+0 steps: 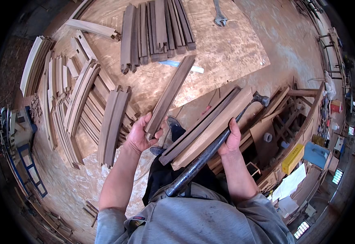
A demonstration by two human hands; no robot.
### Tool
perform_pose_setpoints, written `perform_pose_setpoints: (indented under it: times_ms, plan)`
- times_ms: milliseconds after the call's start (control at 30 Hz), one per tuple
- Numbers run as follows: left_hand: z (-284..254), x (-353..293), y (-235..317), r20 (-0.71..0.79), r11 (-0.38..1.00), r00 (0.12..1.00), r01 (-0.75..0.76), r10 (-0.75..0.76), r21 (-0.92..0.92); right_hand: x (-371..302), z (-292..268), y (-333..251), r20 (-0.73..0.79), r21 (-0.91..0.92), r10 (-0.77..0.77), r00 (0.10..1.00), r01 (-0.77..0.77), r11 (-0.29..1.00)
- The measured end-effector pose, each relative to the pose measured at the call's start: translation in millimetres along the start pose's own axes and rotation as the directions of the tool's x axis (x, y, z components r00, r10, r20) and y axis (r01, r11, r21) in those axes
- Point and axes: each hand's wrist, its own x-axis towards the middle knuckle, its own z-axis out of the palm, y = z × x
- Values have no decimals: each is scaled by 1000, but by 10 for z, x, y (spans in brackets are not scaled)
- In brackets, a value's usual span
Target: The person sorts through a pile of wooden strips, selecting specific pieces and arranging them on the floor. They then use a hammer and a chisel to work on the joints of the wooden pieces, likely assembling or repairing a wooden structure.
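Note:
My left hand (pixel 140 133) is closed around the lower end of a dark brown wooden strip (pixel 172 91), which slants up and away to the right. In my right hand (pixel 231 140) is a hammer (pixel 202 164). Its long black handle points back toward my body, and its metal head lies at the far end. Just left of the hammer, a thick pale wooden beam (pixel 214 132) runs alongside a dark wooden piece (pixel 200 124) with a long groove. What supports these two pieces is hidden.
Several dark strips (pixel 157 32) lie on a plywood sheet (pixel 234 49) with an adjustable wrench (pixel 220 18). Curved wooden parts (pixel 80 97) are piled at the left. A wooden bin of offcuts (pixel 283 122), a yellow box (pixel 293 159) and a blue container (pixel 315 153) stand at the right.

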Motion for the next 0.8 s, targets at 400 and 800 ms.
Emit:
perform_pose_setpoints:
  times_ms: [400, 800]
  plan:
    - [28, 12, 110, -38, 956, 997, -60, 74, 286, 115, 79, -31, -11, 11, 9, 1000, -9, 1000]
    - [266, 294, 133, 206, -330, 749, 19, 630, 944, 234, 76, -80, 52, -136, -20, 998, 27, 990]
